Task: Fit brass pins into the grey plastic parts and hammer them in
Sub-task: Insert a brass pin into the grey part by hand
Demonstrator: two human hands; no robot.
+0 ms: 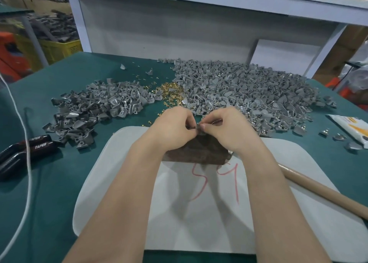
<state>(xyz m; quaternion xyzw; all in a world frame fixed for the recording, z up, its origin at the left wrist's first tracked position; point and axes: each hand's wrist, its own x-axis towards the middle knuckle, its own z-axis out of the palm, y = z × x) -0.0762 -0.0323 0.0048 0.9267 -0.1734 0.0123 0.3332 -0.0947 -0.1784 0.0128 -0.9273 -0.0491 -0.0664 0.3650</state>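
Left hand and right hand together, each with a pinch on 1 grey part between them.

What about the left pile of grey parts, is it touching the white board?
Apart. The head view shows a strip of green mat between the nearest parts of the left pile and the left edge of the white board.
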